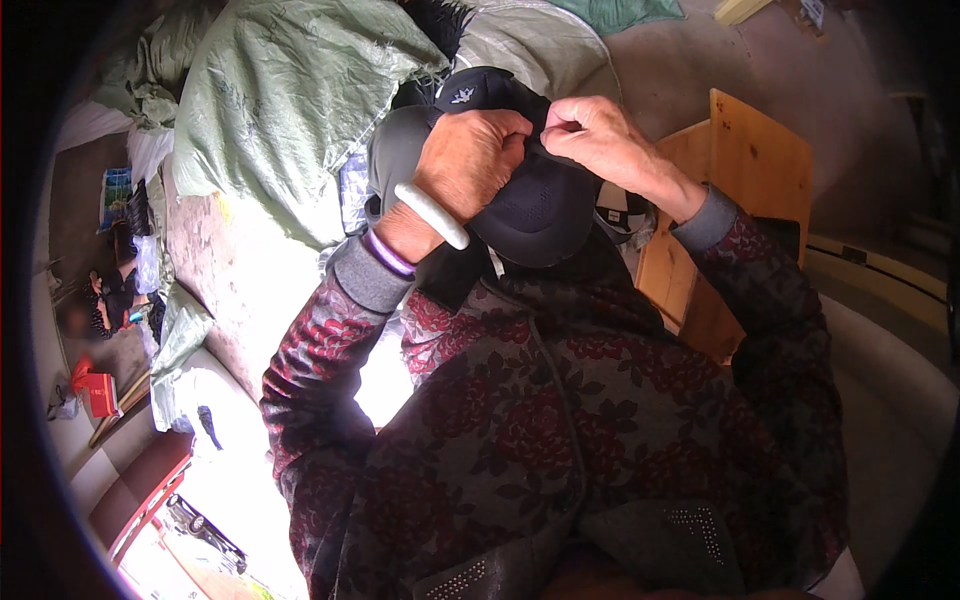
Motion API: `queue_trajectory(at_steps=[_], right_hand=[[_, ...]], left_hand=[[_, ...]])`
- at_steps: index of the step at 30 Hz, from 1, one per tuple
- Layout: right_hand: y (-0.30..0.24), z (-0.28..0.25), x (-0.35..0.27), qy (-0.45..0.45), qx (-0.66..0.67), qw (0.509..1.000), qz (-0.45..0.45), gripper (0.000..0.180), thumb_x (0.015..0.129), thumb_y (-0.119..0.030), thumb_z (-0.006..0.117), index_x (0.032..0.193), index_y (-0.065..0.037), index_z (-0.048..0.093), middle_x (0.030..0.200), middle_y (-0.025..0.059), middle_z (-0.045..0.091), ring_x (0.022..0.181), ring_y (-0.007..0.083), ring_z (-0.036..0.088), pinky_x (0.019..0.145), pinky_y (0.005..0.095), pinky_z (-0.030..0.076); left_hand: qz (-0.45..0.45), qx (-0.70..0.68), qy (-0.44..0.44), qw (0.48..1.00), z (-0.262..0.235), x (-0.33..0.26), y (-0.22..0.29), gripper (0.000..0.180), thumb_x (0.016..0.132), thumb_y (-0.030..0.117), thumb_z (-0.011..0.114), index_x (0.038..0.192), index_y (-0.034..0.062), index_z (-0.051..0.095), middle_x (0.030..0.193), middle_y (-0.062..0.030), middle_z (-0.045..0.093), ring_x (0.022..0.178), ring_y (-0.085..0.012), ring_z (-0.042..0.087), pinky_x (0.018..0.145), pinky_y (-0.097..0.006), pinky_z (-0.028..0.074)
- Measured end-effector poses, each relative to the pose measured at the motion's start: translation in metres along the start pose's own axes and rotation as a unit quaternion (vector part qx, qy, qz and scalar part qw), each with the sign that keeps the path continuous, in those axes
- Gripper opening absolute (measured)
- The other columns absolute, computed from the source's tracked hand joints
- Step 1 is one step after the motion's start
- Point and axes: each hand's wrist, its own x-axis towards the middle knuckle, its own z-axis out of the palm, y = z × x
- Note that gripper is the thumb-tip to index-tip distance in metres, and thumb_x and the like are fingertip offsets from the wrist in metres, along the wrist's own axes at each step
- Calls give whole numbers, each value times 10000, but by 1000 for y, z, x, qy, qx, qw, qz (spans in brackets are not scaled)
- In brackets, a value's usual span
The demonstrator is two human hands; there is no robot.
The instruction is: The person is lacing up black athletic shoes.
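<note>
Cluttered floor lay below me, w/ a big pale green woven sack (290, 100) bulging at upper left and a second, greyer sack (540, 40) behind it. Wooden board pieces (745, 160) stood at right, just beside my right forearm. Far left, small stuff on the ground: a red box (95, 390) and a few dark bits too small to tell.

Both hands were up in front of my chest on a black cap (535, 205). Its mesh-textured crown faced me and hung below my fists; another black cap w/ a small light emblem (470, 92) sat right behind it, touching or nearly so, can't tell which.

My left hand (470, 160) was clenched on the cap's upper edge, fingers curled in, knuckles toward the camera. A white bangle (432, 215) and a purple band (388, 253) sat on that wrist, above the grey cuff. My right hand (595, 135) was pinched tight on the same edge, thumb & fingers closed over the fabric, close to the left hand, almost touching.

Sleeves & front of my dark floral jacket (560, 400) filled the lower half.
</note>
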Motion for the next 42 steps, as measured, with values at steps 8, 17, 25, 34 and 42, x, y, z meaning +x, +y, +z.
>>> queue_trajectory(at_steps=[8, 17, 25, 34, 42], right_hand=[[11, -3, 9, -102, 79, 990, 56, 262, 912, -262, 651, 931, -1, 670, 738, 81, 614, 658, 162, 586, 648, 331, 482], [12, 2, 7, -140, 72, 987, 32, 246, 968, -234, 593, 913, 2, 633, 748, 37, 580, 643, 115, 556, 633, 302, 474], [29, 1, 23, -234, 115, 965, -21, 335, 1010, -301, 504, 941, 17, 586, 806, 32, 582, 704, 132, 578, 691, 309, 476], [25, -13, 35, -262, 7, 961, -94, 420, 1027, -378, 478, 915, 16, 573, 793, 47, 583, 744, 148, 575, 738, 320, 478], [13, -20, 33, -283, 12, 959, -9, 321, 1013, -276, 505, 955, 20, 617, 811, 30, 592, 721, 123, 585, 688, 297, 500]], left_hand=[[15, 26, 4, 1000, 6, 6, -9, 150, 845, 123, 671, 980, 88, 725, 872, -133, 711, 782, -298, 704, 704, -354, 553], [-2, 86, -59, 995, 1, 14, -7, 101, 847, 146, 647, 923, 107, 701, 770, -120, 686, 679, -301, 666, 612, -392, 519], [241, 223, 19, 944, -39, -6, 6, 125, 790, 60, 596, 897, 34, 655, 882, -148, 699, 692, -332, 658, 583, -396, 529], [-289, 478, 108, 822, -300, -190, -211, 236, 912, 356, 601, 985, 152, 694, 955, -145, 712, 875, -388, 678, 737, -454, 536], [-420, 410, -23, 809, -227, -247, -253, 172, 887, 273, 615, 965, 176, 733, 1004, -148, 716, 941, -357, 685, 788, -457, 542]])
